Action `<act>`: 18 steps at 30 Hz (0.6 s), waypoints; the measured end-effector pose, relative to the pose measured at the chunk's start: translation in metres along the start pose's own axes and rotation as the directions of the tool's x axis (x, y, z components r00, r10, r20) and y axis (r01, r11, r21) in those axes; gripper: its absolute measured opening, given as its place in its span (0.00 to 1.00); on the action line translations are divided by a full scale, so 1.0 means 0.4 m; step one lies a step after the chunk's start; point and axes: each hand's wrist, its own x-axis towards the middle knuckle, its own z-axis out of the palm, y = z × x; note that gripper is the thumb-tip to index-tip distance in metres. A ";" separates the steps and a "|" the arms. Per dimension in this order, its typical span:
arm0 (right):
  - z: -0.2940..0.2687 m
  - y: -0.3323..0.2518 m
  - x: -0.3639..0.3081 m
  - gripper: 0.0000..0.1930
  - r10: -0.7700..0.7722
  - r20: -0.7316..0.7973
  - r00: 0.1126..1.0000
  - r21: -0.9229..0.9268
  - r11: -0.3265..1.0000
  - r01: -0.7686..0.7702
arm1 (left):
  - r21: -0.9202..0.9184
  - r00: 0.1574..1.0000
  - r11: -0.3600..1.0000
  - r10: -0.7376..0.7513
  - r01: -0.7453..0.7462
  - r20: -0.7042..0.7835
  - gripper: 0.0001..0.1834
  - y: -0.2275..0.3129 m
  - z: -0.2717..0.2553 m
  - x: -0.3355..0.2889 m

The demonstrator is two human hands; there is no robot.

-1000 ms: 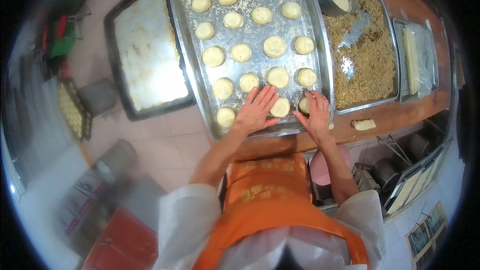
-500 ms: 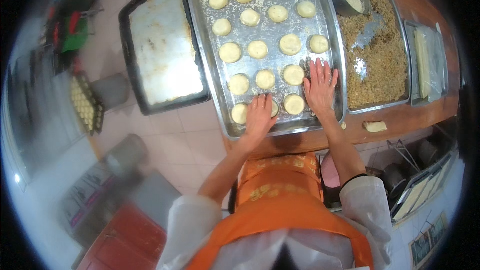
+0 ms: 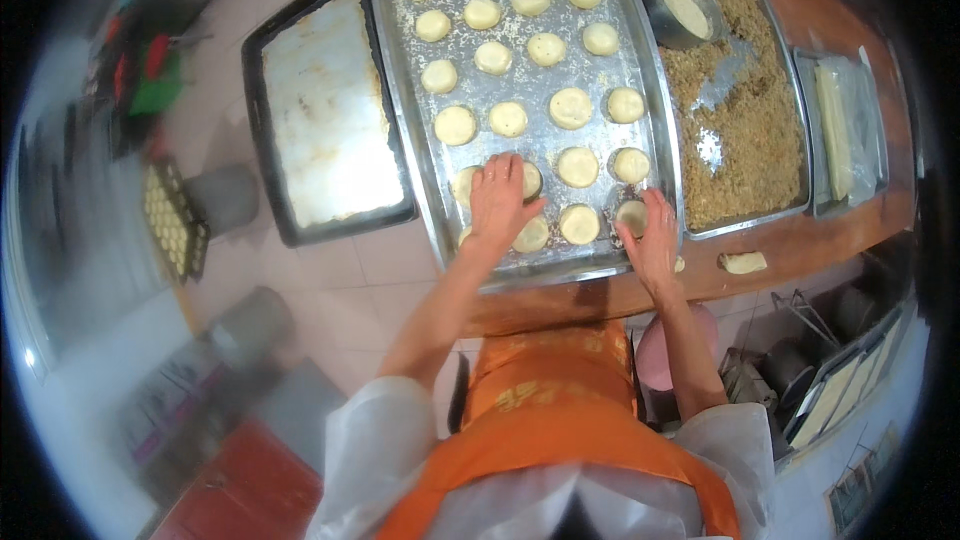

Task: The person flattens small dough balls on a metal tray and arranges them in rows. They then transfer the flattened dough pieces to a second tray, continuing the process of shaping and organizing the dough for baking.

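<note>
A large metal tray point(image 3: 408, 90) holds rows of pale, flattened dough rounds point(image 3: 577, 167), with flour scattered between them. Toward its near left, my left hand point(image 3: 497, 202) curls over one dough round point(image 3: 531, 180), fingers and thumb at its sides. That palm partly hides the neighbouring rounds on the left. At the near right corner my right hand point(image 3: 653, 240) has thumb and fingers around another dough round point(image 3: 631, 215). Whether either round is lifted off the metal, I cannot tell.
Left of the dough stands a dark-rimmed baking tray point(image 3: 330, 110). On the right, a tray of brown crumbly filling point(image 3: 750, 150) holds a metal bowl point(image 3: 682, 6). Beyond it are a small tray with plastic wrapping point(image 3: 850, 130) and a dough scrap point(image 3: 743, 263) on the wooden table point(image 3: 830, 250).
My left hand has moved up and left to a different round. My right hand has come down toward me, from lying spread to closing around a round at the near right corner.
</note>
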 end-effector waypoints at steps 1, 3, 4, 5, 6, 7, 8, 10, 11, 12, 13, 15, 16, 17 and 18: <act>0.002 0.004 -0.013 0.37 0.024 0.038 0.999 -0.033 0.999 -0.022 | 0.021 0.998 1.000 0.021 -0.020 -0.057 0.36 0.005 0.006 0.003; 0.001 -0.006 -0.014 0.37 0.038 0.127 0.991 -0.135 0.991 -0.021 | 0.040 0.997 0.998 0.046 -0.044 -0.055 0.34 0.044 -0.014 0.039; -0.002 -0.013 -0.009 0.37 0.042 0.173 0.984 -0.188 0.982 -0.009 | 0.062 0.987 0.993 0.109 -0.103 -0.116 0.33 0.047 0.004 0.067; 0.010 -0.005 -0.001 0.38 -0.028 0.166 0.986 -0.213 0.975 0.064 | 0.087 0.970 0.983 0.172 -0.159 -0.174 0.32 0.045 0.028 0.106; 0.004 0.001 0.005 0.39 -0.057 0.166 0.984 -0.168 0.982 0.086 | 0.113 0.942 0.970 0.238 -0.216 -0.235 0.31 0.044 0.049 0.142; -0.003 0.005 0.011 0.39 -0.087 0.166 0.982 -0.124 0.986 0.108 | 0.093 0.962 0.978 0.200 -0.186 -0.184 0.30 0.035 0.064 0.164; -0.009 0.006 0.018 0.39 -0.117 0.165 0.979 -0.079 0.988 0.131 | 0.105 0.965 0.977 0.201 -0.185 -0.167 0.31 0.027 0.078 0.163; -0.039 -0.009 0.023 0.39 -0.124 0.131 0.984 -0.018 0.992 0.128 | 0.121 0.974 0.976 0.193 -0.178 -0.120 0.33 0.016 0.095 0.151; -0.063 -0.022 0.029 0.39 -0.112 0.130 0.985 -0.033 0.993 0.118 | 0.124 0.980 0.977 0.182 -0.171 -0.081 0.34 0.009 0.108 0.148; -0.079 -0.036 0.044 0.38 -0.110 0.119 0.987 -0.045 0.992 0.116 | 0.127 0.982 0.978 0.177 -0.167 -0.072 0.34 0.010 0.110 0.152; -0.082 -0.048 0.064 0.38 -0.117 0.074 0.990 -0.061 0.991 0.122 | 0.130 0.983 0.977 0.175 -0.167 -0.056 0.34 0.012 0.109 0.153; -0.077 -0.063 0.125 0.38 -0.146 -0.018 0.989 -0.092 0.985 0.144 | 0.136 0.985 0.977 0.168 -0.162 -0.037 0.35 0.011 0.104 0.152; -0.067 -0.052 0.152 0.37 -0.147 0.023 0.989 -0.122 0.981 0.148 | 0.138 0.985 0.977 0.169 -0.163 -0.032 0.35 0.014 0.102 0.157; -0.048 -0.038 0.175 0.36 -0.147 0.063 0.987 -0.151 0.976 0.155 | 0.140 0.985 0.977 0.169 -0.163 -0.028 0.35 0.016 0.100 0.160; -0.032 -0.033 0.189 0.35 -0.147 0.102 0.984 -0.180 0.970 0.164 | 0.133 0.986 0.978 0.165 -0.161 -0.026 0.35 0.015 0.100 0.161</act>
